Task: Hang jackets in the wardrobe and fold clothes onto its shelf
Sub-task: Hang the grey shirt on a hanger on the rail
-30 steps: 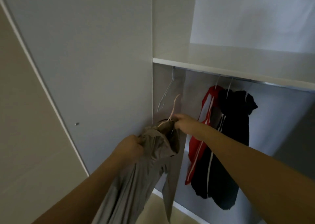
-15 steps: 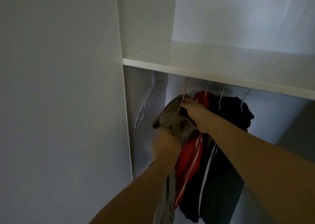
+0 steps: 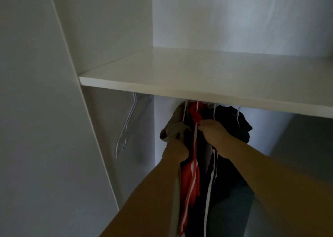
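left hand [image 3: 175, 151]: your fingers are curled tight round the bunched grey jacket [image 3: 173, 128], just under its collar. Grip is closed on the fabric.
right hand [image 3: 213, 135]: knuckles up, your fingers are curled in at the front of the red jacket [image 3: 191, 175]. Looks like a pinch on its fabric or a white stripe; can't tell exactly which, it's dark in there.
grey jacket: up under the shelf [image 3: 198, 85], leftmost of the hung clothes, touching the red one. A thin white hanger wire rises from it and goes behind the shelf edge. Whether the hook is on the rail: can't tell, the rail is hidden. The rest of the fabric trails down along your left forearm.
red jacket: hangs just right of the grey one, white stripes running down its front.
dark jacket [image 3: 232, 128]: right of the red one, touching it, partly behind your right wrist.
spare hanger [image 3: 126, 126]: bare wire, hangs at the far left of the compartment, well apart from the clothes.
shelf: white board across the wardrobe above the clothes.
door [image 3: 45, 128]: open panel at your left.
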`<state>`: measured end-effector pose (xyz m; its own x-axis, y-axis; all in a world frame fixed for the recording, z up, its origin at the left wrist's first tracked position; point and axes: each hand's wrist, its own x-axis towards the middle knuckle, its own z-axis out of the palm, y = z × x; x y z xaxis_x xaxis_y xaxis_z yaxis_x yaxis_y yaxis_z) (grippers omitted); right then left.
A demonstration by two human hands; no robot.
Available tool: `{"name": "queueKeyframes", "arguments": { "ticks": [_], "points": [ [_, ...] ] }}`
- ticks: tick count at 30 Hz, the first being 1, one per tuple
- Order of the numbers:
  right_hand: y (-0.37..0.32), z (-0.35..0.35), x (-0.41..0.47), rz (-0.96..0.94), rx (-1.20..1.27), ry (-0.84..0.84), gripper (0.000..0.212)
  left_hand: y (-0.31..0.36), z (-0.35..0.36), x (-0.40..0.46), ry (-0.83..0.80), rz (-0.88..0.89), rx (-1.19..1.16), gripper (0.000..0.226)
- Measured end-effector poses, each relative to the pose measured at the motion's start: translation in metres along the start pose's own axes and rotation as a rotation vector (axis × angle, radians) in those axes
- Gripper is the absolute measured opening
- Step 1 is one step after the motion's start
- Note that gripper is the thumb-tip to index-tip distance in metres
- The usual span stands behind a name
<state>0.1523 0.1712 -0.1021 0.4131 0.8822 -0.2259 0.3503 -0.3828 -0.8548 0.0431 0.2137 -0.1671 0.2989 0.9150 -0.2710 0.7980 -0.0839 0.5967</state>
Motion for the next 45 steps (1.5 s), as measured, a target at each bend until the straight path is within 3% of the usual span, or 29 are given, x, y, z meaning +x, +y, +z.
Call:
{"name": "queueKeyframes", "arguments": {
  "ticks": [3,6,9,12,15,29,38,45],
  "points": [
    [0.006,-0.016,-0.02,-0.033,-0.014,0.018,0.029,0.012,-0.011,-0.022,-0.004,0.043,0.096,0.038],
    [0.01,-0.037,-0.059,-0.134,-0.124,0.026,0.05,0.027,-0.026,-0.067,0.011,0.175,0.187,0.037],
    [0.023,-0.06,-0.111,-0.223,-0.246,0.066,0.042,0.036,-0.024,-0.116,0.279,0.466,0.319,0.017],
    [0.053,-0.078,-0.168,-0.235,-0.3,0.155,0.032,0.033,-0.008,-0.163,0.301,0.574,0.404,0.028],
    [0.091,-0.095,-0.213,-0.132,-0.362,0.221,0.048,0.025,0.021,-0.188,0.311,0.669,0.428,0.038],
    [0.202,-0.112,-0.41,0.422,-0.394,0.594,0.056,0.088,0.158,-0.27,-0.075,1.299,0.518,0.036],
    [0.256,-0.073,-0.655,0.804,-0.326,0.926,0.053,0.094,0.237,-0.469,-0.33,1.682,0.504,0.038],
    [0.276,0.031,-0.904,1.046,-0.209,1.159,0.054,0.02,0.283,-0.72,-0.602,2.02,0.418,0.038]
  ]
}}
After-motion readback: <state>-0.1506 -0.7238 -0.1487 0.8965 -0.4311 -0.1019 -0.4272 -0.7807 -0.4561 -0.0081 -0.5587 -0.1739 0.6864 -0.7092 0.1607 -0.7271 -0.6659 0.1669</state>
